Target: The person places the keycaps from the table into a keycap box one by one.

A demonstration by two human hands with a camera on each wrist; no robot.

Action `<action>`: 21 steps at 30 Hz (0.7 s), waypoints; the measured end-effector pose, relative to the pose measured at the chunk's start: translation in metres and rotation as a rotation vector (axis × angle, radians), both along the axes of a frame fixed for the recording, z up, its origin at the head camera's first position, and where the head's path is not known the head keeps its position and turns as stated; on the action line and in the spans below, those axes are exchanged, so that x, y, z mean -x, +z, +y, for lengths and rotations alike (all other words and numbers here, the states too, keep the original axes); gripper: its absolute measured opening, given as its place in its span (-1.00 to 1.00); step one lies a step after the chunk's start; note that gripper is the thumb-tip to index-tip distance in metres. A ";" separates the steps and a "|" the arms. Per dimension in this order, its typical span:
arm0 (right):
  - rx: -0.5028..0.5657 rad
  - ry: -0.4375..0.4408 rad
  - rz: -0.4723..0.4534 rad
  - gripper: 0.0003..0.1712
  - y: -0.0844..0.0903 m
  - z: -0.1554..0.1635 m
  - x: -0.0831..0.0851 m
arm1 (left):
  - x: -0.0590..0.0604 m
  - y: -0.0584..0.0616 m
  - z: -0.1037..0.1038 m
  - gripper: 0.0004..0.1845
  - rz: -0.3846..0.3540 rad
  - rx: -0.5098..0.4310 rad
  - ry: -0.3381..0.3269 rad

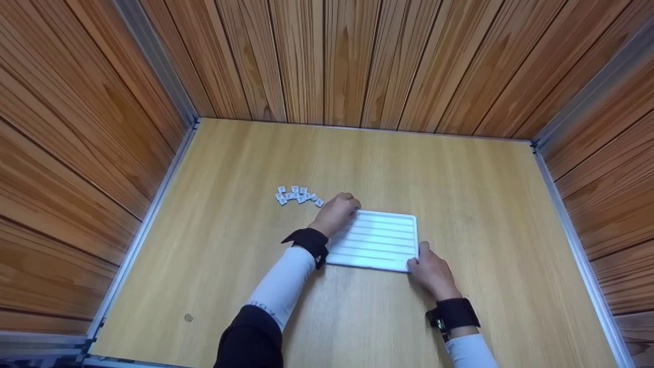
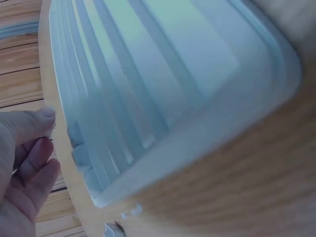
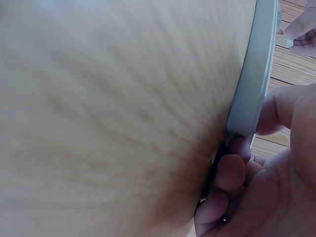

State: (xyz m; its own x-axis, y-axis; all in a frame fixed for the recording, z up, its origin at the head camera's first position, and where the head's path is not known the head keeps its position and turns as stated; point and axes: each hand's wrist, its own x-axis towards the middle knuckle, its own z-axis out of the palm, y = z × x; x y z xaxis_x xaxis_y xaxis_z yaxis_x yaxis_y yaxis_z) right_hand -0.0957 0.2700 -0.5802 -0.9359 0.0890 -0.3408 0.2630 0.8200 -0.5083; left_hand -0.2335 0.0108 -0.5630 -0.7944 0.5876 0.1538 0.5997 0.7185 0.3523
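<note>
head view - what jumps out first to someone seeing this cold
A white ridged tray lies mid-table on the pale wooden table, with a hand at each end. The right hand grips its near right corner, while the left hand sits at its far left corner, seemingly pinching a small white piece. Just left of that hand lies a cluster of small white tiles.

A light wooden table [image 1: 230, 266] carries it all. Flat on it lies a white grooved tray [image 1: 380, 240], right between the hands: the left hand [image 1: 337, 212] sits at its far left corner, the right hand [image 1: 431, 271] grips its near right corner. Just beyond the left hand, a cluster of small white tiles [image 1: 298, 196] rests on the wood.
</note>
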 end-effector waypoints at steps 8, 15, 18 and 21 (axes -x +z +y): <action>-0.022 -0.005 0.030 -0.70 -0.001 -0.002 0.000 | -0.002 -0.002 0.003 -0.77 -0.020 -0.002 0.000; -0.029 -0.002 0.008 -0.66 -0.002 -0.002 0.001 | -0.002 -0.003 0.006 -0.74 -0.074 0.053 0.049; -0.026 -0.008 -0.002 -0.66 -0.002 -0.002 0.001 | -0.002 -0.004 0.008 -0.74 -0.081 0.069 0.069; -0.027 -0.011 -0.004 -0.65 -0.001 -0.002 0.001 | -0.002 -0.004 0.009 -0.74 -0.081 0.079 0.079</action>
State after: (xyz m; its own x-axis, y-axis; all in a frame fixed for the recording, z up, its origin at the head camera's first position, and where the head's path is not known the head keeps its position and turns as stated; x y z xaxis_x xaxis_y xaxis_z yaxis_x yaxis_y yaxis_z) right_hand -0.0971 0.2684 -0.5812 -0.9334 0.1090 -0.3419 0.2745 0.8305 -0.4846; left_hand -0.2313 0.0200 -0.5669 -0.8467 0.5304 0.0427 0.5119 0.7898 0.3379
